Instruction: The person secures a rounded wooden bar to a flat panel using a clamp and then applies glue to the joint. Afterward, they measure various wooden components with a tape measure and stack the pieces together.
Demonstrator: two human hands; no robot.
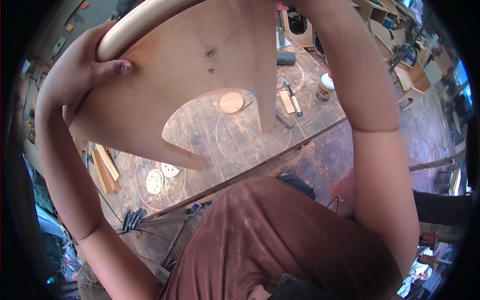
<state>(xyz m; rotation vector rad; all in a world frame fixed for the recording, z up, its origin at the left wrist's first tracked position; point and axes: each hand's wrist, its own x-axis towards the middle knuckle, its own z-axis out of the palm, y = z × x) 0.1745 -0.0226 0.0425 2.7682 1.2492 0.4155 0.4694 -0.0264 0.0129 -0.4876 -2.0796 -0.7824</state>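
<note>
Steadying the wooden panel [170, 75] over the desk [240, 145], legs [187, 156] towards its near edge, calls for even support both sides. The left grip [80, 75] wraps the rail [142, 21], thumb against panel; the right grip [298, 3], mostly cropped, I cannot tell.

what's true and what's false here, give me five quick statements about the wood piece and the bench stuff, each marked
1. The left hand grips the wooden panel. True.
2. The bottle lies on its side. False: it stands upright on the bench.
3. The panel has two small dark spots on its face. True.
4. The chisel leans against the bottle. False: it lies flat on the bench, apart from the bottle.
5. A round wooden disc shows through the panel's arched cutout. True.
</note>
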